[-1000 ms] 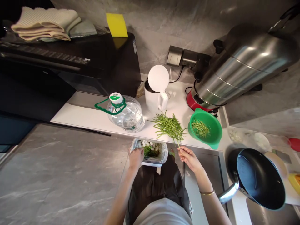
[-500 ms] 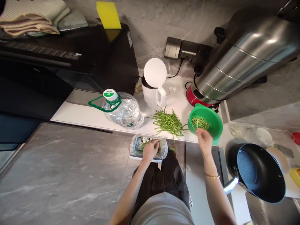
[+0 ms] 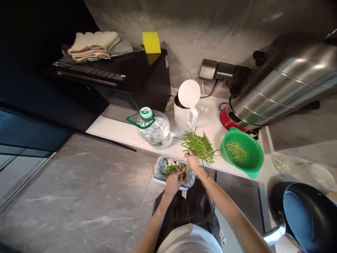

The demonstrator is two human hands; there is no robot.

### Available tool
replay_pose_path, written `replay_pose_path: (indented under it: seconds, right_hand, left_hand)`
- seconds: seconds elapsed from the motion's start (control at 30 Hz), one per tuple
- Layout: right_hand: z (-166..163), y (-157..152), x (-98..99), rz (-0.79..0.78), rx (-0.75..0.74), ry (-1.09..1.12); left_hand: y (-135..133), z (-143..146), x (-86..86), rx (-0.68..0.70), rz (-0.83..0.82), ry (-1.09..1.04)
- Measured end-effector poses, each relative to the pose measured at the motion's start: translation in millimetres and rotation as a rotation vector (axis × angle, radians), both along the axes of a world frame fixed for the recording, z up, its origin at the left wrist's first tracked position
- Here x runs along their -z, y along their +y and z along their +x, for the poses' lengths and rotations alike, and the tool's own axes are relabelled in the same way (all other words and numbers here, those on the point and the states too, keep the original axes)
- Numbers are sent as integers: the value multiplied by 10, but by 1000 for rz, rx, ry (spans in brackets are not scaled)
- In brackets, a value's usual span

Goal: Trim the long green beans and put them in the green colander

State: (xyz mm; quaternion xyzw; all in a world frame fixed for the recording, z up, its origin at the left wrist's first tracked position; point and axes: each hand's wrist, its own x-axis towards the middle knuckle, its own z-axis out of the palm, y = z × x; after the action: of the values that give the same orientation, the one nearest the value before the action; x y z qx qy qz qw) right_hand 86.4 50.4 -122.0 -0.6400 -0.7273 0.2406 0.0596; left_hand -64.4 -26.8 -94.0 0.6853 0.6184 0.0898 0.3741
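Green stems (image 3: 199, 146) beside right hand (image 3: 193, 161), now back from colander (image 3: 255, 153); grip unclear there and in left hand (image 3: 173, 182)

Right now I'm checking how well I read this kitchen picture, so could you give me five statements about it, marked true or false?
1. The white kettle has its lid open. True.
2. The clear bottle stands right of the kettle. False: it stands to the left.
3. Stalks lie in the green colander. True.
4. The left hand is at the lined container. True.
5. The right hand is inside the colander. False: it is at the stalk pile.
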Motion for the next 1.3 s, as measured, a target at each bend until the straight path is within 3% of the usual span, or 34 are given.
replay_pose_path:
  seconds: [0.1,0.17,0.33,0.5,0.63,0.87,1.0,1.13,1.3]
  right_hand:
    - [122,52,-54,10,-18,-12]
    - [224,53,-117,100,22,78]
    - [450,78,-310,500,406,620]
    - [674,158,-530,548,704,1010]
    - [778,12,-683,522,838,1163]
    - [421,-646,-867,182,714,1191]
    - [168,-887,-909,56,640,1163]
    - [81,-975,-934,103,518,954]
    - [105,-975,-1050,252,345,633]
  left_hand:
    - [-50,-28,64,-38,-22,-13]
    - [-54,-22,94,-50,-27,-33]
    - [41,31,185,-30,-51,-161]
    - [174,150,298,-39,-116,-341]
    - [217,249,217,-69,-131,-506]
    - [321,259,-398,-250,-149,-836]
    - [383,194,-712,-196,-152,-858]
    - [361,117,-853,-95,-138,-775]
    - [306,49,-868,-38,-21,-565]
